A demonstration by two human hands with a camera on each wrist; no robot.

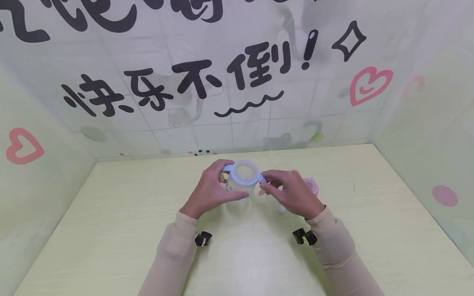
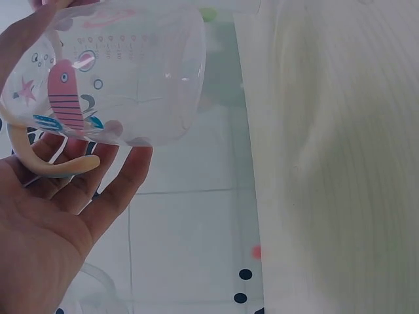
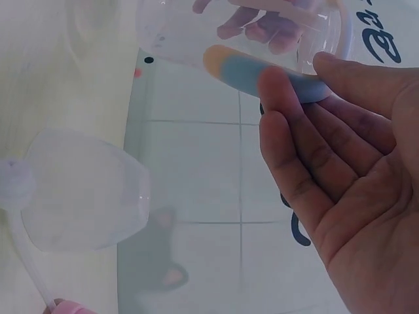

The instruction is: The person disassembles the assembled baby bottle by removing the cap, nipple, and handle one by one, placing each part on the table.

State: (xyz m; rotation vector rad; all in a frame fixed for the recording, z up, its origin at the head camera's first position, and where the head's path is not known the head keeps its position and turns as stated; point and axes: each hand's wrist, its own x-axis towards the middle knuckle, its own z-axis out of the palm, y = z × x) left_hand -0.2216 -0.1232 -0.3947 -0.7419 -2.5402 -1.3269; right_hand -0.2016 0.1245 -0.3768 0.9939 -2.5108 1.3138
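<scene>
A clear baby cup [image 1: 240,192] with a light blue two-handled collar [image 1: 246,181] is held above the table, its top facing up. My left hand [image 1: 216,185] grips its left side, thumb across the front of the body and fingers around behind, near the left handle. A printed pink fish and scale marks show on the cup [image 2: 131,78] in the left wrist view. With thumb and fingers, my right hand [image 1: 292,191] pinches the right handle [image 3: 252,77], which looks blue with an orange tip in the right wrist view.
Behind my right hand lies a pink lid [image 1: 312,187] with a straw, its straw weight [image 3: 16,183] being a pale ball. A clear dome cover [image 3: 85,196] stands beside it. The pale wood table [image 1: 122,230] meets printed walls at its back and sides.
</scene>
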